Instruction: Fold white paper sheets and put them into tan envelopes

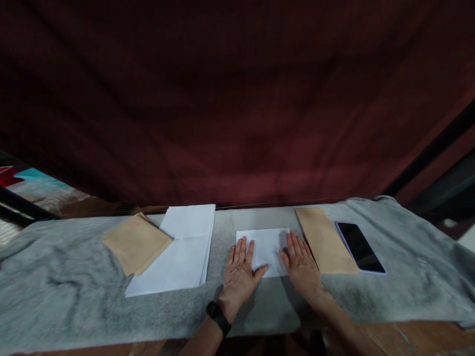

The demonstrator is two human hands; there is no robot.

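Observation:
A white sheet of paper (pixel 266 249) lies flat in the middle of the grey cloth. My left hand (pixel 241 269) rests on its left side, palm down with the fingers stretched out and the thumb apart. On the right side of the sheet, my right hand (pixel 301 262) lies flat too, its fingers extended and its thumb toward the middle. Parts of the paper's side edges are hidden beneath my hands. Just right of my right hand is a brown envelope (pixel 328 242), lying flat.
A stack of white paper (pixel 189 257) with a crease across it lies on the left. Several brown envelopes (pixel 137 240) overlap its left side. A phone (pixel 360 247) lies at the right. Grey cloth (pixel 74 306) covers the surface; a dark red curtain (pixel 237 109) hangs behind.

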